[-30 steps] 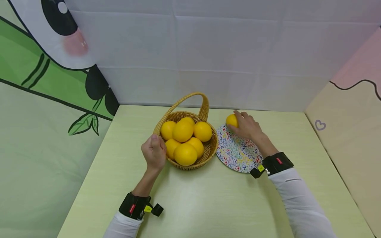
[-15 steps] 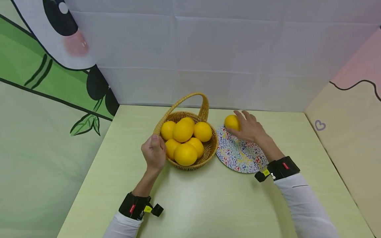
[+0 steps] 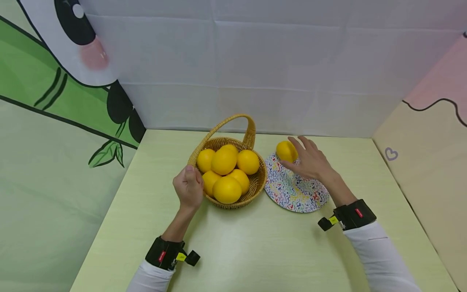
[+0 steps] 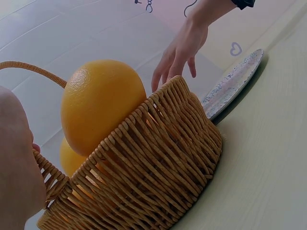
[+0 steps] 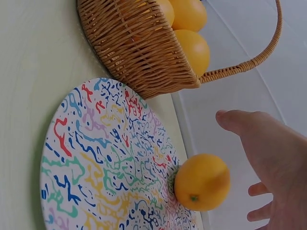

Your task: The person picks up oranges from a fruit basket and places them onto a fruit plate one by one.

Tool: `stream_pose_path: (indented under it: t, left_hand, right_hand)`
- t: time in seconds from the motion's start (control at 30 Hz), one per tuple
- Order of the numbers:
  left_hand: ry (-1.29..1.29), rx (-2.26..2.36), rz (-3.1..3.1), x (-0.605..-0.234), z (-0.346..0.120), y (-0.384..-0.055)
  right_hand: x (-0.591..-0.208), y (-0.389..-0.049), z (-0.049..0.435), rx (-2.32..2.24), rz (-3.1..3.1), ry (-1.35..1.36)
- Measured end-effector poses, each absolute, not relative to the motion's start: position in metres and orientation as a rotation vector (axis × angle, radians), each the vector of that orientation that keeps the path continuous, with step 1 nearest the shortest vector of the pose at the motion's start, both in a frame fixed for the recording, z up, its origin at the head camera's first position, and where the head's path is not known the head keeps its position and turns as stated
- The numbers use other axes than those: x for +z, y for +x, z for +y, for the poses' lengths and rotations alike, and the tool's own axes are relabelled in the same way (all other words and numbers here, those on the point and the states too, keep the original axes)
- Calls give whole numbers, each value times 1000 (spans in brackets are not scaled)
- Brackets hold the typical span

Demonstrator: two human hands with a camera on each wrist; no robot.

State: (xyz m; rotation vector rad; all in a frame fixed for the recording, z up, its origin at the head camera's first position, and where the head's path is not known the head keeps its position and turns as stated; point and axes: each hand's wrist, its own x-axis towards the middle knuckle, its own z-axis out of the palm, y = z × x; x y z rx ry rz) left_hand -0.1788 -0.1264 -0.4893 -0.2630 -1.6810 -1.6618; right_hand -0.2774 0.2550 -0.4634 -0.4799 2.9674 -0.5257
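Note:
My left hand (image 3: 189, 187) grips the lower left end of the handle of a wicker basket (image 3: 233, 206). Several oranges (image 3: 227, 189) are heaped in the basket. To its right lies a round plate (image 3: 292, 194) with a multicoloured squiggle pattern. One orange (image 5: 202, 182) sits by itself on the plate's far part. Beside that orange is my right hand (image 3: 310, 160), fingers spread, thumb apart from the fingers. The right wrist view shows a gap between this hand and the orange. From the left wrist view, the basket wall (image 4: 144, 167) hides most of the oranges.
Everything stands on a pale table (image 3: 233, 251). A light cloth wall (image 3: 233, 61) rises at its back edge, with printed panels at the left and right. The basket handle (image 3: 249, 129) arches up over the basket.
My right hand has let go of the orange on the plate and drawn back a little to the right, its fingers spreading. The left hand and basket have stayed put.

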Motion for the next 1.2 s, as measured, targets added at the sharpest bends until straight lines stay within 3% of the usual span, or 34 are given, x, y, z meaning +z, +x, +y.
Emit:
stream_pose_path:
  t: [0.37,1.2]
  left_hand:
    - [-258,-1662,-1684,-488,-127,-178]
    - [-284,-1667,-1663,-487,-127,-179]
  right_hand:
    - [-450,-254,230,-587,2984,-669]
    - [-423,-198,130,-550,2893,-1463]
